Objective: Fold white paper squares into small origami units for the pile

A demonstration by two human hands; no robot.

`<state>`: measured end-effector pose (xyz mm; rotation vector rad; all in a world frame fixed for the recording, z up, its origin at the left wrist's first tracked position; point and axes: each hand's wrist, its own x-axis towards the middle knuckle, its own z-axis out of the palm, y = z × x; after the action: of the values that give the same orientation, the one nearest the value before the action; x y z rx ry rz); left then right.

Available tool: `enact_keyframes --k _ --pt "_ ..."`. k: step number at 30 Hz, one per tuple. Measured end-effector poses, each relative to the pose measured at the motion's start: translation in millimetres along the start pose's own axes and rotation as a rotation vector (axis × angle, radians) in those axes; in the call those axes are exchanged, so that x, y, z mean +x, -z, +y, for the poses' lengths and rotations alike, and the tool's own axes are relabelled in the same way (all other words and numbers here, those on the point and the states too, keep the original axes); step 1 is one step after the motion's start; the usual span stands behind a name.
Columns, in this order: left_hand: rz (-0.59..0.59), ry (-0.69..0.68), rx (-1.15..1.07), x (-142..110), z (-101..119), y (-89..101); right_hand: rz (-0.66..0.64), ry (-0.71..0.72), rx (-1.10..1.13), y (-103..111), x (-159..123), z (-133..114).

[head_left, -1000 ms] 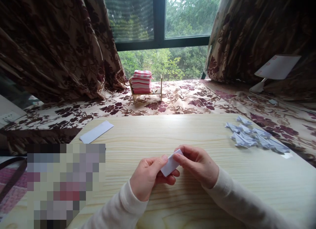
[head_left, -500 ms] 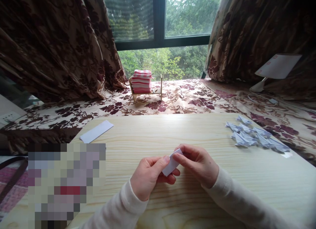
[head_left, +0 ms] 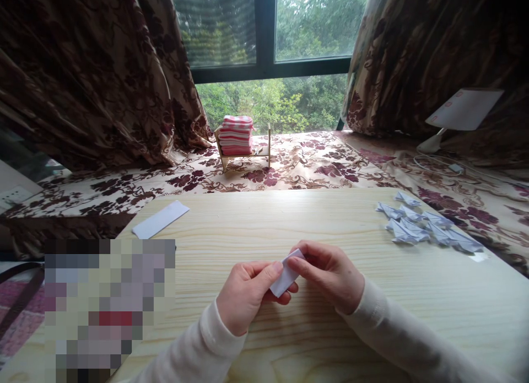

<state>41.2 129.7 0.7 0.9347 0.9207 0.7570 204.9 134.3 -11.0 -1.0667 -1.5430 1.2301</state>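
Paper (head_left: 284,280) at lower centre of the frame
Left hand (head_left: 250,292) and right hand (head_left: 330,273) pinch it between their fingers; creasing seems in hand, and the next press calls for aligned edges.

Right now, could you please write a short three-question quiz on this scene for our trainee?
1. What do the left hand and right hand both hold?
2. True or false: the white lamp with a slanted shade stands on the floral-patterned cloth.
3. Where on the pale wood-grain table do the white folded-paper pieces lie: (a) left, (b) centre, (c) right?
Key: 1. A small white folded paper rectangle. 2. True. 3. c.
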Motion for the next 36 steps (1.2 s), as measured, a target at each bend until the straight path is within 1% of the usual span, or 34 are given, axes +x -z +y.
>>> enact_keyframes --k 2,6,8,12,16,18,20,23,25,27,28,29,31,33,36 --pt "0.012 -0.06 0.09 -1.6 1.7 -0.9 -0.012 -0.007 0.02 0.1 0.1 -0.1" --pt "0.089 -0.234 0.399 -6.4 3.8 -3.8 -0.016 -0.038 0.039 0.3 0.4 0.1" --pt "0.116 -0.298 0.521 -8.1 3.9 -5.3 -0.033 -0.054 0.055 -0.1 0.2 -0.4" --pt "0.115 -0.379 0.652 -9.3 3.6 -7.0 -0.056 -0.084 0.063 -0.7 -0.1 -2.1" --pt "0.103 -0.452 0.764 -9.1 2.5 -6.8 -0.061 -0.108 0.023 -0.6 -1.1 -2.9" --pt "0.103 -0.458 0.813 -9.1 1.3 -6.9 -0.054 -0.102 -0.009 -1.2 -2.1 -3.8" --pt "0.116 -0.436 0.826 -9.1 0.5 -7.4 -0.036 -0.076 -0.044 -2.2 -3.0 -5.1" --pt "0.129 -0.346 0.768 -9.2 1.9 -6.9 -0.01 -0.034 -0.084 -0.4 -2.1 -5.0" --pt "0.123 -0.271 0.713 -9.3 5.0 -4.2 0.013 -0.027 -0.098 5.4 0.5 -2.6" --pt "0.148 -0.225 0.677 -9.0 9.1 0.0 0.064 -0.028 -0.11 13.8 3.4 0.4" --pt "0.184 -0.224 0.669 -8.8 11.0 2.1 0.092 -0.026 -0.115 17.7 4.6 1.7" --pt "0.226 -0.251 0.667 -8.6 12.6 3.7 0.102 -0.025 -0.117 20.4 5.2 2.5" --pt "0.276 -0.328 0.677 -7.9 14.3 4.4 0.067 -0.023 -0.115 21.0 4.6 3.3" --pt "0.212 -0.37 0.704 -7.4 13.3 2.0 -0.007 -0.018 -0.108 15.2 2.0 3.7" --pt "0.09 -0.351 0.794 -7.4 7.7 -2.3 -0.081 -0.008 -0.093 4.1 -2.6 5.7"
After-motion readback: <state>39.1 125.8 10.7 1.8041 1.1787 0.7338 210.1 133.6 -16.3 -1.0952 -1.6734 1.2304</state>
